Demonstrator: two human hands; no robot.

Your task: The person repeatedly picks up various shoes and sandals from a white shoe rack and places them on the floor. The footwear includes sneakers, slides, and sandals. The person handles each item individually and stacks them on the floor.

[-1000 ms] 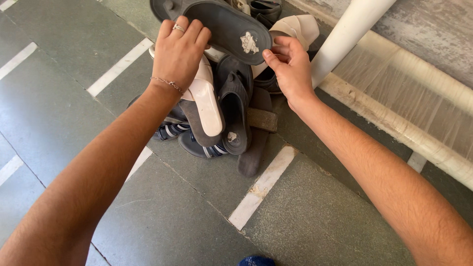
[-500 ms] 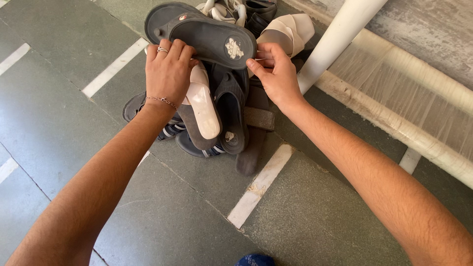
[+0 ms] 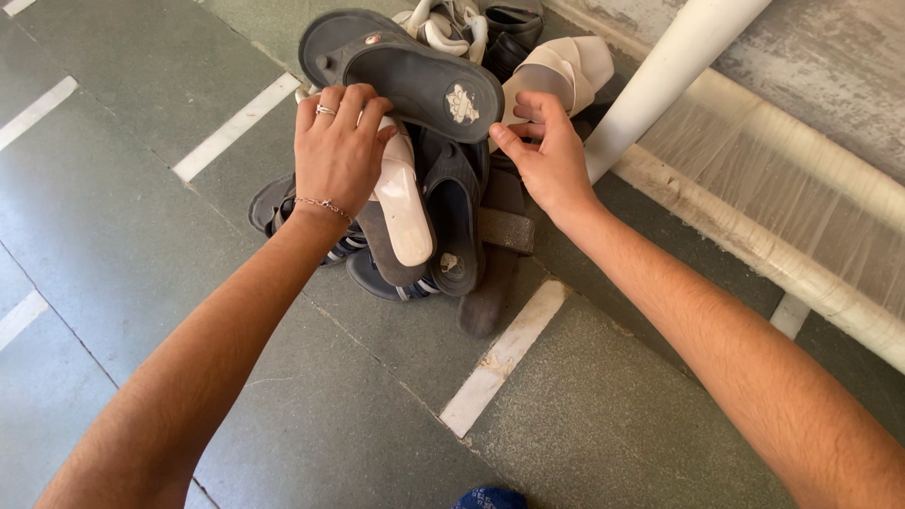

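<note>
Grey rubber showed on top of the heap: a dark flip-flop (image 3: 405, 73) lay sole-up, slanting from upper left to lower right across a pile of footwear (image 3: 429, 212) on the stone floor (image 3: 123, 207). Both arms reached forward from the bottom corners of the view, nearly straight, converging on that flip-flop.

The left hand (image 3: 337, 155) was turned palm-down, wrist slightly bent, fingers curled over the near edge of the flip-flop about its middle, closed on it; a ring sat on one finger and a thin bracelet on the wrist. Beneath that hand a white sandal (image 3: 401, 203) pointed toward the viewer, its sole facing up.

The right hand (image 3: 545, 151) came in from the right with the thumb toward the flip-flop's heel end, just beside the pale emblem there. Its fingers were loosely bent and parted, and whether the thumb touched the sole could not be told.

A beige slide (image 3: 564, 68) rested behind the right hand. A white pipe (image 3: 679, 66) rose at a slant to its right, standing beside a low ledge (image 3: 782, 254).
</note>
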